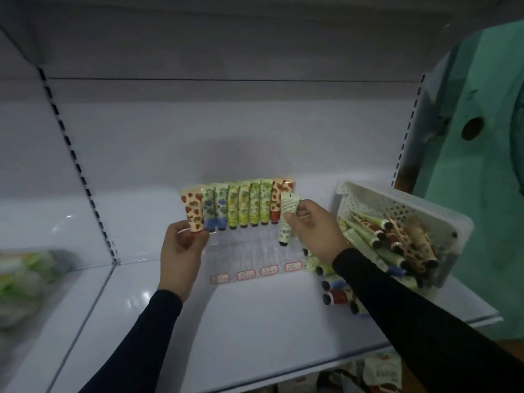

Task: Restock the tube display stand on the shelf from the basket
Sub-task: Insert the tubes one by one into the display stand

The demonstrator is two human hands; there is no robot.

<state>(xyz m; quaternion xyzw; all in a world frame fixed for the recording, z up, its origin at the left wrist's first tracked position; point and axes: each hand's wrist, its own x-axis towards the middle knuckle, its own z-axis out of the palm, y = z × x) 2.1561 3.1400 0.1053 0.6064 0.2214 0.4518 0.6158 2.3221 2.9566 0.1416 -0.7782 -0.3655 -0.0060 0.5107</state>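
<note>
A clear tube display stand (249, 256) sits on the white shelf (255, 321), with several patterned tubes (243, 205) standing cap-down in its back row. My left hand (181, 245) pinches a strawberry-print tube (194, 212) at the row's left end. Over the stand's right end, a pale green tube (287, 219) hangs cap-down, pinched by my right hand (314, 231). The white perforated basket (368, 199) lies tipped on the right, with several tubes (397, 239) inside it. A few loose tubes (336, 290) lie spilled on the shelf beside my right forearm.
Red-edged price labels (255, 272) line the stand's front edge. Slotted uprights (76, 165) flank the shelf bay. Blurred packaged goods (25, 273) lie on the neighbouring shelf at left. A teal wall (482, 194) stands at right. More packets (380, 370) show on the shelf below.
</note>
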